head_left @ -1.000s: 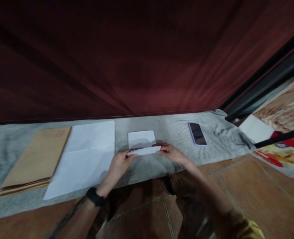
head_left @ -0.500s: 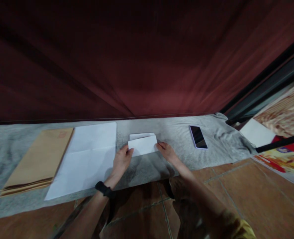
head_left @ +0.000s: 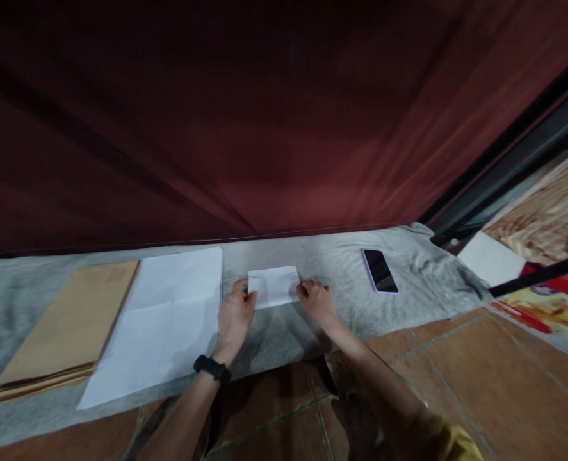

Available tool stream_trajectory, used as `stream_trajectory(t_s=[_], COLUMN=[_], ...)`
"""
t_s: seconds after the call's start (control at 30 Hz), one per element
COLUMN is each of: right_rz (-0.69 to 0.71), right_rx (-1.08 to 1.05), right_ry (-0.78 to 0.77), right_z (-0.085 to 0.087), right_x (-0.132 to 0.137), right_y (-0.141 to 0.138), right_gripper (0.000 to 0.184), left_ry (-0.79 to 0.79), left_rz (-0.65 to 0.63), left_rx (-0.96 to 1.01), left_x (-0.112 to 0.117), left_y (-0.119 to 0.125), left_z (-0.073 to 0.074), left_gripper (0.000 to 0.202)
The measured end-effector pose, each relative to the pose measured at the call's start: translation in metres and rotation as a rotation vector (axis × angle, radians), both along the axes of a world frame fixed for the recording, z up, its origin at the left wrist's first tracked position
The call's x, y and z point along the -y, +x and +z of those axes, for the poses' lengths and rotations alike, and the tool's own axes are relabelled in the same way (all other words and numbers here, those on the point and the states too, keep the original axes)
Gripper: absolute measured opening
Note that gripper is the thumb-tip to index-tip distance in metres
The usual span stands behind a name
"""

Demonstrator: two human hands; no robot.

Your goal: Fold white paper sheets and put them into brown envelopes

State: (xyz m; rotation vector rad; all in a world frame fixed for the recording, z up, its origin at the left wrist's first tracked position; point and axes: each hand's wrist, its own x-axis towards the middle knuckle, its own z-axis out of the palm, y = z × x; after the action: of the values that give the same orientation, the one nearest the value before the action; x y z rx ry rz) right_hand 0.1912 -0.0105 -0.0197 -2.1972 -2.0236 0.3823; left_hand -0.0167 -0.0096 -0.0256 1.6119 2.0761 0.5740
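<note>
A small folded sheet of white paper point(head_left: 275, 288) lies between my hands over the grey cloth point(head_left: 332, 256). My left hand point(head_left: 236, 314), with a black band on its wrist, pinches the paper's left edge between thumb and fingers. At the opposite edge, my right hand point(head_left: 316, 298) grips the paper with curled fingers. Left of my left hand is a stack of large white sheets point(head_left: 168, 320), creased across the middle. Beyond that lie several brown paper envelopes point(head_left: 72, 320), partly beside the white sheets.
A phone point(head_left: 380, 271) in a pale purple case rests on the cloth to the right. Dark red fabric point(head_left: 274, 141) hangs behind. A black bar point(head_left: 543, 275) and a printed red and yellow box point(head_left: 547, 314) stand at the right, above floor tiles point(head_left: 456, 358).
The upper paper flap, which stood apart from the piece behind it, now lies together with it as one rectangle. Both hands keep hold at the sides. The view has shifted slightly.
</note>
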Motion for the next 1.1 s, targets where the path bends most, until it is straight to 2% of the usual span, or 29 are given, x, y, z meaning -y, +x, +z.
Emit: stream_trajectory(t_s=[0.13, 0.3, 0.47, 0.6, 0.73, 1.1], right_rz=[-0.009, -0.009, -0.014, -0.025, -0.016, -0.001], right_rx=[0.028, 0.026, 0.027, 0.031, 0.047, 0.073], right_ry=[-0.007, -0.032, -0.019, 0.003, 0.038, 0.113], right_z=[0.0, 0.0, -0.001, -0.003, -0.004, -0.005], right_x=[-0.003, -0.007, -0.008, -0.01, -0.011, -0.012], right_y=[-0.003, -0.002, -0.001, -0.002, -0.003, -0.008], right_gripper=[0.032, 0.035, 0.032, 0.033, 0.034, 0.038], left_ry=[0.021, 0.077, 0.095, 0.039, 0.003, 0.005], left_rz=[0.027, 0.0, -0.099, -0.084, -0.066, -0.071], left_rx=[0.049, 0.258, 0.354, 0.241, 0.115, -0.055], left_x=[-0.002, -0.004, -0.004, -0.006, -0.005, -0.001], left_y=[-0.002, -0.013, -0.021, -0.018, -0.013, -0.007], left_z=[0.0, -0.009, -0.013, -0.009, -0.005, 0.001], left_gripper=[0.041, 0.047, 0.024, 0.016, 0.019, 0.022])
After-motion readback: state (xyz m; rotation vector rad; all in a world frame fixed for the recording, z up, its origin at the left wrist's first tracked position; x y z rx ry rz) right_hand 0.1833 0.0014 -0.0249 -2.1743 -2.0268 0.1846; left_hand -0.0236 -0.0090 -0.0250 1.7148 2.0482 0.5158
